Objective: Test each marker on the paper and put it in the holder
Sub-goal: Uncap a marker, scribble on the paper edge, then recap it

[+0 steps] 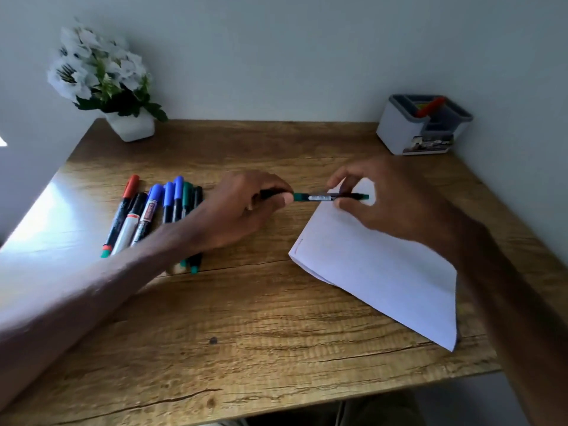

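Note:
A green-and-black marker [319, 197] lies level in the air above the table's middle, held at both ends. My left hand [242, 207] grips its dark left end, and my right hand [378, 201] pinches its right part near the green tip. Under my right hand lies the white paper [384, 272], angled toward the front right. A row of several markers [153, 210] in red, black, white, blue and green lies at the left, partly hidden by my left forearm. The grey-and-white holder [399, 127] stands at the back right with a red marker [430, 106] in it.
A white pot of white flowers [132, 126] stands at the back left corner of the wooden table [246, 318]. A wall runs along the table's far edge and right side.

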`<action>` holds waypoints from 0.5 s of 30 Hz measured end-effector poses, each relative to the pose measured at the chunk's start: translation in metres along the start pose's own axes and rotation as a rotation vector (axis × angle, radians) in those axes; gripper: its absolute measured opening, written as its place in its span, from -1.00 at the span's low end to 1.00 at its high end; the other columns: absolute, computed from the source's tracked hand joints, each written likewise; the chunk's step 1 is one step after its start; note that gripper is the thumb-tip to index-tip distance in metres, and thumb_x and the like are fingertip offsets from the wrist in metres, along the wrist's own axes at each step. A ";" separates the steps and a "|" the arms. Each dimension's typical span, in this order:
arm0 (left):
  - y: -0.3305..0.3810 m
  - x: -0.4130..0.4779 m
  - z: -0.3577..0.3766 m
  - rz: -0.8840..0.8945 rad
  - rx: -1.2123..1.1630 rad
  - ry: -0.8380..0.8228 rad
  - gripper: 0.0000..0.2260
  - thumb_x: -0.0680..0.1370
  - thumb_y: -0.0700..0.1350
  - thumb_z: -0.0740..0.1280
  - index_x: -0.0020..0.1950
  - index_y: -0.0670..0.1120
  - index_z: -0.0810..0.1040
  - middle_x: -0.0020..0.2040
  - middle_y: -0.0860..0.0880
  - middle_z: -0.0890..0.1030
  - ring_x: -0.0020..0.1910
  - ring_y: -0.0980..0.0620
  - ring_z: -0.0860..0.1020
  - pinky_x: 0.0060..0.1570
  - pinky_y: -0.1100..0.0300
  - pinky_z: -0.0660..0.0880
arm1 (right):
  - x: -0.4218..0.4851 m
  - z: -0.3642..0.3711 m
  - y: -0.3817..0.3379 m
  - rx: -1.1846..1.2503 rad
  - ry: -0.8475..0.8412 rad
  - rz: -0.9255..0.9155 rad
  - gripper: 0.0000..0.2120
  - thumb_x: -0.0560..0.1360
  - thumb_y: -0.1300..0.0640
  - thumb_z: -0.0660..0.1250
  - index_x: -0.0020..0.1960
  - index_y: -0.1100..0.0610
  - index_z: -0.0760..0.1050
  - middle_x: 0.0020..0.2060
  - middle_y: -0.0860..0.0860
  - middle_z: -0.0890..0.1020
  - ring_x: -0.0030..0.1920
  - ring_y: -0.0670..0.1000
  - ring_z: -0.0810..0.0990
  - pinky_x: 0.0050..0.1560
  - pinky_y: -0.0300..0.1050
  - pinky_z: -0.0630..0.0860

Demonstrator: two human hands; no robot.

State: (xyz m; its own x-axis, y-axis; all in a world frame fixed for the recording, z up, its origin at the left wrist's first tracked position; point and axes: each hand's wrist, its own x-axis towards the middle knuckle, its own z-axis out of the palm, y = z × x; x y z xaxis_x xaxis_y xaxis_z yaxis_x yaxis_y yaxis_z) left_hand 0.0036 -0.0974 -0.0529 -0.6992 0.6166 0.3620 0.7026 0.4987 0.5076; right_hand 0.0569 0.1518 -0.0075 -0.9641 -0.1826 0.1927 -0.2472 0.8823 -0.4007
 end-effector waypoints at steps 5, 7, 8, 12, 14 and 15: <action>0.017 0.009 0.023 0.121 0.099 0.082 -0.77 0.64 -0.05 0.37 0.25 -0.10 0.66 0.01 0.01 0.70 -0.11 0.14 0.55 -0.18 0.40 0.39 | -0.001 0.026 0.002 0.044 -0.004 -0.198 -0.81 0.60 0.03 0.39 0.15 0.05 0.70 -0.04 -0.01 0.74 -0.05 -0.02 0.65 -0.04 0.06 0.59; 0.015 0.006 0.026 0.106 0.130 0.112 -0.75 0.63 -0.08 0.40 0.29 -0.11 0.64 0.06 -0.04 0.72 -0.03 0.03 0.59 -0.10 0.22 0.48 | 0.002 0.031 0.009 0.033 0.046 -0.213 -0.78 0.59 0.12 0.40 0.22 0.08 0.68 0.00 0.03 0.73 -0.05 -0.01 0.63 -0.07 -0.08 0.57; 0.013 0.003 0.027 0.103 0.143 0.122 -0.74 0.63 -0.09 0.40 0.31 -0.12 0.63 0.07 -0.05 0.72 0.00 -0.01 0.61 -0.07 0.11 0.53 | 0.002 0.034 0.011 0.027 0.055 -0.216 -0.76 0.59 0.14 0.40 0.25 0.08 0.67 -0.01 0.04 0.72 -0.07 -0.03 0.61 -0.11 -0.19 0.50; 0.013 -0.006 0.030 0.114 0.171 0.188 -0.71 0.63 -0.05 0.38 0.28 -0.16 0.64 0.04 -0.09 0.73 -0.02 -0.06 0.63 -0.11 -0.07 0.61 | -0.002 0.045 0.009 0.008 0.097 -0.248 -0.73 0.59 0.11 0.39 0.26 0.11 0.66 -0.03 0.03 0.71 -0.09 -0.02 0.62 -0.12 -0.11 0.58; 0.013 -0.008 0.029 0.122 0.194 0.211 -0.71 0.64 -0.04 0.37 0.26 -0.18 0.65 0.03 -0.09 0.73 -0.04 -0.06 0.64 -0.14 -0.06 0.61 | -0.005 0.046 0.007 0.023 0.146 -0.264 -0.73 0.57 0.09 0.38 0.23 0.12 0.67 -0.03 0.03 0.73 -0.09 -0.01 0.65 -0.12 -0.01 0.64; 0.014 -0.009 0.030 0.130 0.205 0.220 -0.72 0.63 -0.06 0.38 0.26 -0.18 0.66 0.01 -0.10 0.74 -0.05 -0.07 0.64 -0.16 -0.05 0.62 | -0.007 0.046 0.006 0.031 0.167 -0.267 -0.73 0.56 0.08 0.38 0.21 0.12 0.68 -0.03 0.02 0.74 -0.09 -0.01 0.65 -0.13 -0.01 0.64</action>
State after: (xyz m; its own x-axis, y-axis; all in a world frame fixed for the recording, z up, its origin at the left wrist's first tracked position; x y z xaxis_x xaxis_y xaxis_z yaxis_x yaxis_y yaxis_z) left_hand 0.0235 -0.0776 -0.0722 -0.5983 0.5477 0.5848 0.7841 0.5506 0.2865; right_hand 0.0575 0.1388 -0.0522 -0.8360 -0.3299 0.4384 -0.4949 0.7984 -0.3430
